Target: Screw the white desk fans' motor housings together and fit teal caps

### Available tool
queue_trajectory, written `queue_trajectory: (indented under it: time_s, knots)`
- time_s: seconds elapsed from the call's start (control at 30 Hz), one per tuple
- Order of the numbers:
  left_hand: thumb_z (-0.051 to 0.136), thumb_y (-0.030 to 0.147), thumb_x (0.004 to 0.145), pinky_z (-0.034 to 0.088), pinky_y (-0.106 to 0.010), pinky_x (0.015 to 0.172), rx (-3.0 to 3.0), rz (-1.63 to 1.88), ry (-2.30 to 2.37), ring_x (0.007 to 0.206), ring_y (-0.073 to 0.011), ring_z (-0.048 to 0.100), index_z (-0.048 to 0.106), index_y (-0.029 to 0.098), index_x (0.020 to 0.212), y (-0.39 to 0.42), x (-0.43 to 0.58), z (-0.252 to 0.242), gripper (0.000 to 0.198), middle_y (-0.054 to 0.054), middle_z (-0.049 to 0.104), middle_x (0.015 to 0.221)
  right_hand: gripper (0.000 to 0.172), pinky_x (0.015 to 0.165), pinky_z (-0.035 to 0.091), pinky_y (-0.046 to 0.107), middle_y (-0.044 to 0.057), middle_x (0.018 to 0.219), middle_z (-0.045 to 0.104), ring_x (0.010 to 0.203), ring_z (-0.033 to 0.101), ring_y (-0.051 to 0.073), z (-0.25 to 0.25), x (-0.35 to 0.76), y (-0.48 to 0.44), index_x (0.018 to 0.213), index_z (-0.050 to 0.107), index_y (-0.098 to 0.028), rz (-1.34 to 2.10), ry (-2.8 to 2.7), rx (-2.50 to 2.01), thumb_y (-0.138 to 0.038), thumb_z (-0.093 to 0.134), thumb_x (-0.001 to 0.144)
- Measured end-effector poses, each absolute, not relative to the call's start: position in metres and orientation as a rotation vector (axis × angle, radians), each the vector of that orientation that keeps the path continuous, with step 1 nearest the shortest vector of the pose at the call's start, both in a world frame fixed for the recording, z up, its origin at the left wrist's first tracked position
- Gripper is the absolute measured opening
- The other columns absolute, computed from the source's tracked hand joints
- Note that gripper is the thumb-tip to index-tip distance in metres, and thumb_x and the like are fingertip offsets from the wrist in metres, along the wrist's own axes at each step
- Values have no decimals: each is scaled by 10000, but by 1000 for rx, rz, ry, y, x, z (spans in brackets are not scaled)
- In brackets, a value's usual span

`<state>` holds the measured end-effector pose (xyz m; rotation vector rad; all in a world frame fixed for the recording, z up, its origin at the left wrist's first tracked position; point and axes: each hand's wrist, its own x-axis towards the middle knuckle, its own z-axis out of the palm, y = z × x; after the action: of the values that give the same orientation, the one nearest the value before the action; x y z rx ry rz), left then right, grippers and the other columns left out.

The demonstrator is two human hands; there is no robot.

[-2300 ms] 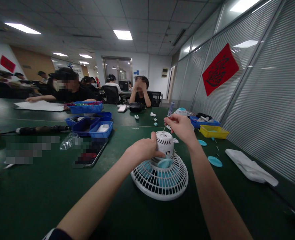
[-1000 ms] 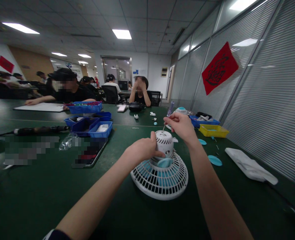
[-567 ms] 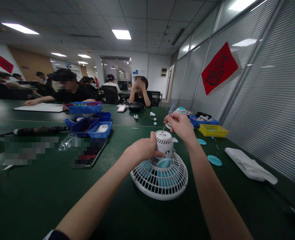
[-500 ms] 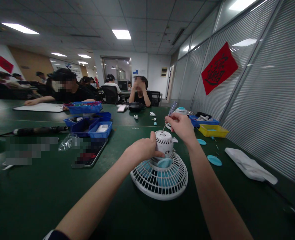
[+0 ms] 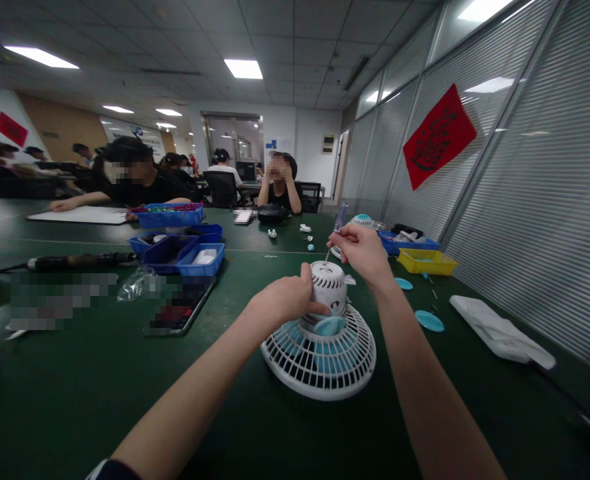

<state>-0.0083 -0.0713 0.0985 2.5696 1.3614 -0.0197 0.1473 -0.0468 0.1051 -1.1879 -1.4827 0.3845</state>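
A white fan point(image 5: 319, 373) with light-blue blades lies grille-down on the green table, its motor housing point(image 5: 329, 283) pointing up. My left hand point(image 5: 291, 293) is closed round the left side of that housing, thumb near the top and fingers lower down. Above it, my right hand point(image 5: 359, 248) pinches a screwdriver point(image 5: 341, 217) with a clear purplish handle. The shaft slants down and its tip meets the top of the housing; the exact spot is too small to make out. A light-blue oval piece point(image 5: 329, 326) sits against the housing's lower front.
Right of the fan lie light-blue discs point(image 5: 429, 321), small screws, a yellow tray point(image 5: 427, 261) and a white flat part point(image 5: 499, 330). Another fan point(image 5: 362, 221) stands behind my right hand. Blue bins point(image 5: 201, 259) and a phone point(image 5: 182, 307) are left. Two people sit across the table.
The screwdriver's handle has tilted slightly left and more upright, with my right hand shifting a little along with it. My left hand and the fan have stayed put.
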Motion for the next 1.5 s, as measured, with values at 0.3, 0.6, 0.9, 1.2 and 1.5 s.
queue_trajectory:
  time_s: [0.3, 0.6, 0.9, 1.2, 1.5]
  knots:
    - [556, 505, 769, 463, -373, 759, 2558, -23, 1372, 1006, -350, 577, 252, 40, 1270, -71, -8, 99, 748, -234, 598, 1086, 107, 367, 355, 178, 59, 751, 668, 354, 430, 30, 108, 146, -47, 762, 585, -106, 499, -1505, -1210, -148, 494, 800]
    - [547, 517, 767, 464, -378, 771, 2565, -27, 1364, 1016, -348, 572, 223, 29, 1296, -71, -6, 99, 789, -238, 590, 1103, 160, 395, 388, 194, 34, 726, 652, 377, 465, 51, 104, 149, -47, 702, 562, -142, 314, -1556, -1253, -273, 541, 792]
    - [555, 521, 760, 466, -395, 780, 2564, -6, 1370, 1018, -357, 570, 237, 41, 1296, -71, -7, 99, 787, -246, 580, 1118, 157, 355, 330, 190, 31, 658, 649, 347, 426, 44, 107, 145, -52, 736, 536, -143, 373, -1512, -1236, -289, 592, 755]
    - [558, 527, 758, 469, -370, 782, 2544, -22, 1393, 1010, -335, 580, 226, 48, 1308, -72, -7, 100, 801, -233, 588, 1110, 130, 352, 303, 196, 65, 678, 674, 336, 374, 34, 110, 146, -52, 674, 539, -134, 419, -1497, -1266, -227, 578, 756]
    - [541, 525, 766, 454, -362, 770, 2563, -38, 1376, 1017, -338, 571, 205, 27, 1314, -72, -8, 100, 813, -249, 580, 1117, 138, 364, 329, 189, 77, 754, 687, 336, 385, 31, 113, 146, -55, 742, 593, -102, 486, -1508, -1266, -165, 493, 815]
